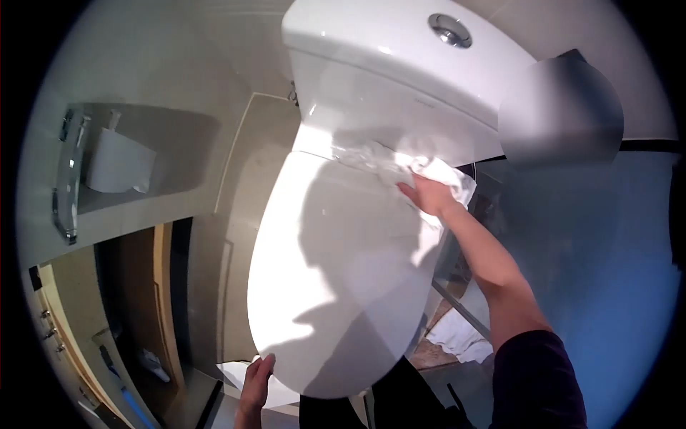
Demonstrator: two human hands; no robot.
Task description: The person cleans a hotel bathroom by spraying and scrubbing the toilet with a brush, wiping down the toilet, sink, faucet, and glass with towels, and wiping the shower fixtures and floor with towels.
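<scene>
A white toilet with its lid (286,250) down fills the middle of the head view. At the back right of the lid, by the hinge and the foot of the cistern (386,86), my right hand (431,194) presses on a crumpled white cloth (446,175). The hand is closed on the cloth, with the thumb pointing left. My left hand (256,379) is at the lid's front left edge, its fingers curled together against the rim. Their undersides are hidden. My shadow falls across the lid.
A toilet paper roll (118,163) sits in a wall niche behind a metal grab bar (69,179). On the right stand a round grey disc (561,111) and a bluish panel (586,272). A white cloth (461,336) lies low on the right. The flush button (450,30) tops the cistern.
</scene>
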